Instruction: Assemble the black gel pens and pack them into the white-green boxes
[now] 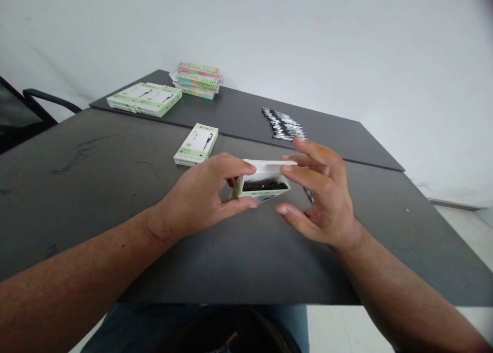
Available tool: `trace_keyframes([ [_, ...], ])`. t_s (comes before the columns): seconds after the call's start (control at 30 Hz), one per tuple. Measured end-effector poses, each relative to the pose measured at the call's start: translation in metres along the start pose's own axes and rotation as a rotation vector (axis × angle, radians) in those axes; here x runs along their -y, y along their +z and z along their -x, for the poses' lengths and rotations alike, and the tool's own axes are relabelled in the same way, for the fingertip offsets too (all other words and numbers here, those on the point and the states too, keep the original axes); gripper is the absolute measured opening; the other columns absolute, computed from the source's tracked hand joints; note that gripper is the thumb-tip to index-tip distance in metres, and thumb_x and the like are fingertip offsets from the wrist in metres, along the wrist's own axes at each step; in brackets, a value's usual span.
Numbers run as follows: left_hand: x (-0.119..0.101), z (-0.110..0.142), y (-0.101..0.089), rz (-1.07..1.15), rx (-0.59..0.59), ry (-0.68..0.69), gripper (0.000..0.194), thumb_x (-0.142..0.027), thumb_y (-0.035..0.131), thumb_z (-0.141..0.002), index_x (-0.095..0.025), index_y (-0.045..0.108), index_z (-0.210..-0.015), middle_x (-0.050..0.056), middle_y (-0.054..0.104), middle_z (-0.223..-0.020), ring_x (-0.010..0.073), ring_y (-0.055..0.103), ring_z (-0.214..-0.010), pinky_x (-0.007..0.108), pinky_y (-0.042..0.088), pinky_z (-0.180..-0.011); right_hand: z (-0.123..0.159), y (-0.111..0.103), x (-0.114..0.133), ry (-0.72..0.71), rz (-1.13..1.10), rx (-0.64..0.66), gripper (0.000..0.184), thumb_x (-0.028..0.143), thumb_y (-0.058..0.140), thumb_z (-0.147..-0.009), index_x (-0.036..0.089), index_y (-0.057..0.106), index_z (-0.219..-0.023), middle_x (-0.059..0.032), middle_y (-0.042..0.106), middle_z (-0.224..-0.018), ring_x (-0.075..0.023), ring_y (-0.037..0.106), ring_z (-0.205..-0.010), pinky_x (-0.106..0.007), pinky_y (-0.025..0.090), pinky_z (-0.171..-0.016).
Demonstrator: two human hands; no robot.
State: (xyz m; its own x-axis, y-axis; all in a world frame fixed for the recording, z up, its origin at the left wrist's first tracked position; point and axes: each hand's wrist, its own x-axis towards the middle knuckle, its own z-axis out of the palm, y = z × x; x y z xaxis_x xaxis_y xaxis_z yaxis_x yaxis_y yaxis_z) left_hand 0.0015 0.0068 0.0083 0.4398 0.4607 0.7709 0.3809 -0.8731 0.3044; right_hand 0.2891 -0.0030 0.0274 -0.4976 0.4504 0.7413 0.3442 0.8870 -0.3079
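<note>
My left hand (200,196) grips a small white and green box (262,184) just above the dark table, fingers wrapped round its left end. The box's end flap is lifted and something dark shows inside. My right hand (321,194) is at the box's right end, fingers touching the raised flap and side. A closed box of the same kind (196,144) lies on the table just beyond my left hand.
Flat green boxes (144,98) lie at the far left, next to a pile of pink and green boxes (198,79). A row of several black and silver items (284,123) lies at the back. The dark table (96,189) has a seam; a black chair (23,114) stands left.
</note>
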Motion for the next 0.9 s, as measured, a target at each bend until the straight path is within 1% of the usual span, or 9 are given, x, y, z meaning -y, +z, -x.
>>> trace_keyframes([
  [0.1, -0.002, 0.001, 0.001, -0.032, -0.022, 0.100, 0.043, -0.035, 0.087, -0.102, -0.029, 0.063, -0.137, 0.006, 0.080, -0.114, 0.0236, 0.080, -0.096, 0.036, 0.069, -0.083, 0.006, 0.004, -0.012, -0.055, -0.013, -0.161, 0.078, 0.038, 0.095, -0.089, 0.039, 0.061, -0.159, -0.0126, 0.061, -0.160, -0.0403, 0.067, -0.140, -0.053, 0.073, -0.086],
  [0.2, -0.008, 0.004, 0.001, -0.033, -0.015, 0.074, 0.041, -0.037, 0.088, -0.101, -0.031, 0.067, -0.136, 0.006, 0.083, -0.111, 0.0254, 0.081, -0.098, 0.037, 0.070, -0.084, 0.010, 0.007, -0.019, -0.040, -0.076, -0.204, 0.077, 0.036, 0.094, -0.088, 0.035, 0.061, -0.158, -0.0145, 0.067, -0.152, -0.0381, 0.070, -0.133, -0.047, 0.072, -0.075],
  [0.27, -0.012, 0.005, 0.000, -0.023, -0.032, 0.034, 0.042, -0.040, 0.089, -0.100, -0.032, 0.068, -0.136, 0.007, 0.083, -0.111, 0.0258, 0.081, -0.097, 0.037, 0.071, -0.083, 0.010, 0.008, -0.019, -0.058, -0.114, -0.215, 0.074, 0.034, 0.092, -0.089, 0.034, 0.061, -0.157, -0.0147, 0.071, -0.147, -0.0373, 0.072, -0.131, -0.048, 0.073, -0.077],
  [0.33, -0.014, 0.005, 0.001, -0.010, -0.035, 0.016, 0.043, -0.038, 0.090, -0.099, -0.032, 0.069, -0.136, 0.007, 0.084, -0.113, 0.0258, 0.082, -0.098, 0.038, 0.072, -0.084, 0.009, 0.007, -0.017, -0.088, -0.098, -0.195, 0.066, 0.032, 0.091, -0.091, 0.032, 0.064, -0.151, -0.0139, 0.075, -0.139, -0.0359, 0.075, -0.127, -0.050, 0.073, -0.084],
  [0.4, -0.013, 0.004, 0.002, 0.008, -0.010, 0.039, 0.044, -0.034, 0.089, -0.100, -0.031, 0.068, -0.139, 0.007, 0.083, -0.116, 0.0250, 0.082, -0.100, 0.038, 0.073, -0.087, 0.007, 0.006, -0.014, -0.118, -0.041, -0.121, 0.053, 0.031, 0.088, -0.095, 0.029, 0.067, -0.144, -0.0116, 0.080, -0.126, -0.0316, 0.079, -0.114, -0.048, 0.072, -0.088],
  [0.5, -0.010, 0.005, 0.005, 0.035, 0.018, 0.081, 0.047, -0.030, 0.087, -0.102, -0.025, 0.065, -0.143, 0.010, 0.082, -0.120, 0.0243, 0.083, -0.104, 0.036, 0.073, -0.092, 0.005, 0.004, -0.009, -0.136, 0.040, -0.015, 0.040, 0.029, 0.083, -0.101, 0.025, 0.067, -0.137, -0.0096, 0.083, -0.111, -0.0260, 0.082, -0.097, -0.042, 0.071, -0.086],
  [0.6, -0.009, 0.006, 0.006, 0.039, 0.017, 0.087, 0.048, -0.029, 0.086, -0.102, -0.023, 0.065, -0.145, 0.012, 0.081, -0.121, 0.0243, 0.082, -0.106, 0.036, 0.072, -0.096, 0.004, 0.004, -0.005, -0.131, 0.069, -0.009, 0.036, 0.030, 0.081, -0.102, 0.022, 0.067, -0.134, -0.0125, 0.084, -0.111, -0.0260, 0.083, -0.095, -0.040, 0.071, -0.084],
  [0.73, -0.013, 0.006, 0.004, 0.026, 0.021, 0.099, 0.046, -0.029, 0.084, -0.104, -0.023, 0.064, -0.145, 0.010, 0.080, -0.118, 0.0213, 0.081, -0.104, 0.032, 0.071, -0.095, 0.003, 0.004, -0.003, -0.143, 0.073, -0.015, 0.034, 0.032, 0.080, -0.103, 0.021, 0.066, -0.132, -0.0132, 0.084, -0.108, -0.0250, 0.083, -0.091, -0.038, 0.071, -0.079],
  [0.9, -0.018, 0.003, -0.001, -0.016, 0.017, 0.077, 0.041, -0.023, 0.082, -0.105, -0.022, 0.064, -0.142, 0.009, 0.080, -0.125, 0.0187, 0.080, -0.111, 0.029, 0.069, -0.100, 0.002, 0.004, -0.003, -0.141, 0.069, -0.013, 0.034, 0.030, 0.079, -0.104, 0.021, 0.066, -0.134, -0.0135, 0.085, -0.110, -0.0245, 0.084, -0.093, -0.039, 0.072, -0.082],
])
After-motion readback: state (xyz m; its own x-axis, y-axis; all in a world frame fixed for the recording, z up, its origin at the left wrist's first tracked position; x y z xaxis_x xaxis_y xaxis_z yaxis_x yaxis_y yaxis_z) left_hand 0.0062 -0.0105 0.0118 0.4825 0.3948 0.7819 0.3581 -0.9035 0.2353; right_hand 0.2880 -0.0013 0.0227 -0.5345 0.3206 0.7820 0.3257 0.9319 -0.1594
